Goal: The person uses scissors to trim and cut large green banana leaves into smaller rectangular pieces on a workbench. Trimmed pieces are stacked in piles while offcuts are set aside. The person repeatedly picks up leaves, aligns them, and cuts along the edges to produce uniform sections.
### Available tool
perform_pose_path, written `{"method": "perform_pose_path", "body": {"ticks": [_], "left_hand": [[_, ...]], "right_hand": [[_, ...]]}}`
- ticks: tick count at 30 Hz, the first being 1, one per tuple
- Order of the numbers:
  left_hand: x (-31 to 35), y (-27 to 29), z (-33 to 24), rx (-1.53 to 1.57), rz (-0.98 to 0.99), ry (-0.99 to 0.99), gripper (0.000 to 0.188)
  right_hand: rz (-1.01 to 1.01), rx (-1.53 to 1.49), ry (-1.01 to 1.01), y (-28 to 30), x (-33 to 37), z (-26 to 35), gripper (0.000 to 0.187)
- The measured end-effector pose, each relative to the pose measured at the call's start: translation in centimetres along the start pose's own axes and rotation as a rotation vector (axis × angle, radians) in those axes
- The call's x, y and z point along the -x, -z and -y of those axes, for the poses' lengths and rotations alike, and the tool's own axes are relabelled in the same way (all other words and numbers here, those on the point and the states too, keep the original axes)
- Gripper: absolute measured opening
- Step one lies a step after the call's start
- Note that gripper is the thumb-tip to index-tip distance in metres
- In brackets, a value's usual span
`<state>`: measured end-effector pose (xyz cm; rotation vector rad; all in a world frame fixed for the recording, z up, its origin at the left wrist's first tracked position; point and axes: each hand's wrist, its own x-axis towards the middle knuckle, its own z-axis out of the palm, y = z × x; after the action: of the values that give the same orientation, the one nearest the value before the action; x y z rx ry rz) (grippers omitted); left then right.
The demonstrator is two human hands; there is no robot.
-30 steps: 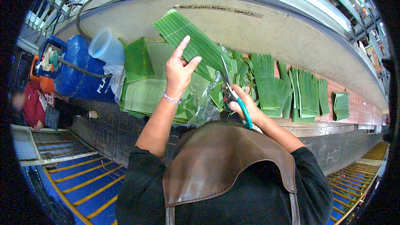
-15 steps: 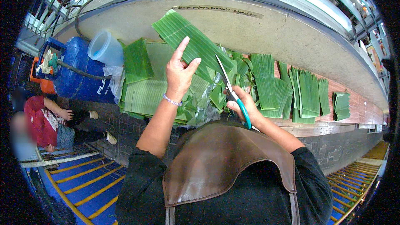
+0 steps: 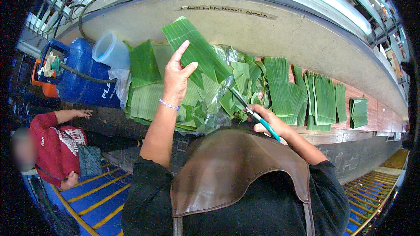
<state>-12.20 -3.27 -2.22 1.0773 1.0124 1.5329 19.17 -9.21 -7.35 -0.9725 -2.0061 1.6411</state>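
My left hand [image 3: 176, 78] holds a cut piece of banana leaf [image 3: 199, 50] up over the work surface. Its index finger and thumb show on the near side of the leaf; the other fingers are partly hidden. My right hand [image 3: 280, 127] grips scissors [image 3: 267, 124] with teal handles. The blades point up and left, just below the leaf's lower right corner and apart from it. Beneath my hands lie a broad stack of banana leaves [image 3: 146, 102], small leaf scraps [image 3: 190, 114] and clear plastic [image 3: 213, 120].
Trimmed leaf bundles [image 3: 279, 87] line the wooden ledge [image 3: 372, 126] to the right, along a low wall [image 3: 306, 35]. At left stand a blue gas cylinder [image 3: 85, 78] and a translucent plastic tub [image 3: 111, 50]. A person in a red top [image 3: 52, 148] is at far left.
My left hand and the leaf have shifted slightly left. The scissors have moved down and right, away from the leaf's edge. The person at far left has come further into view.
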Motion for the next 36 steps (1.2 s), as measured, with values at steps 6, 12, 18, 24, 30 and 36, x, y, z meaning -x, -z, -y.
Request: {"method": "perform_pose_path", "body": {"ticks": [6, 12, 18, 24, 30, 36], "left_hand": [[0.2, 0.1, -0.8, -0.105, 0.104, 0.073, 0.067], [0.5, -0.8, -0.9, -0.195, 0.212, 0.107, 0.067], [0.6, -0.8, -0.8, -0.359, 0.197, 0.039, 0.065], [0.9, -1.4, -0.4, -0.357, 0.217, 0.101, 0.068], [1.5, -1.4, -0.4, -0.457, 0.166, 0.057, 0.067], [2.2, -1.1, -1.5, -0.496, 0.16, 0.045, 0.067]], "right_hand": [[0.042, -0.046, -0.041, 1.4, -0.2, 0.9, 0.097], [0.081, 0.022, -0.017, 1.4, -1.1, 2.0, 0.091], [0.045, 0.04, 0.029, 0.8, -1.5, 2.0, 0.083], [0.032, 0.047, 0.001, 0.8, -1.3, 2.6, 0.086], [0.033, 0.076, 0.011, 1.0, -1.1, 2.5, 0.083], [0.008, 0.072, 0.034, 0.2, -1.2, 2.9, 0.081]]}}
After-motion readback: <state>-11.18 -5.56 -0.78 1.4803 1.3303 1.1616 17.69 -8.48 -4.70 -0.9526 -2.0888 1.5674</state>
